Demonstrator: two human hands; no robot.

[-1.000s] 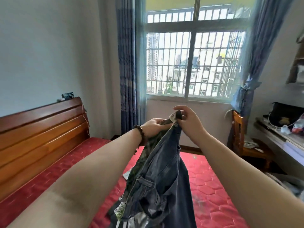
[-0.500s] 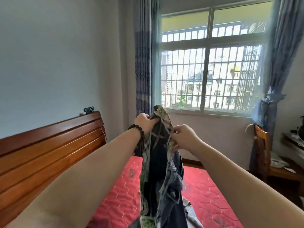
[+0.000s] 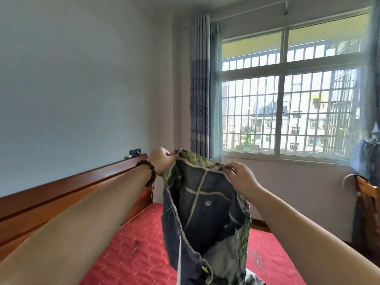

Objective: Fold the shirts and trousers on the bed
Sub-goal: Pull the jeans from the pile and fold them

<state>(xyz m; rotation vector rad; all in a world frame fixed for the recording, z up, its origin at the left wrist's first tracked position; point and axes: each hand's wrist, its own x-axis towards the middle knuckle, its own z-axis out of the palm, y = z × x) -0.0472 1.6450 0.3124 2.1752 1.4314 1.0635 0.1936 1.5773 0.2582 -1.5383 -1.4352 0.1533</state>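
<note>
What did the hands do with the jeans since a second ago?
The left hand and right hand moved apart, spreading open the waistband of the jeans, which had hung bunched together, so the plaid lining shows. Both hands kept their grip on the top edge, and the jeans still hang above the red mattress.

The trousers [image 3: 205,212] hang above the bed [image 3: 131,256] between the left hand [image 3: 162,162] and right hand [image 3: 242,178], with the headboard [image 3: 61,198] to the left, the window [image 3: 287,112] behind, and a chair [image 3: 368,198] at far right.
</note>
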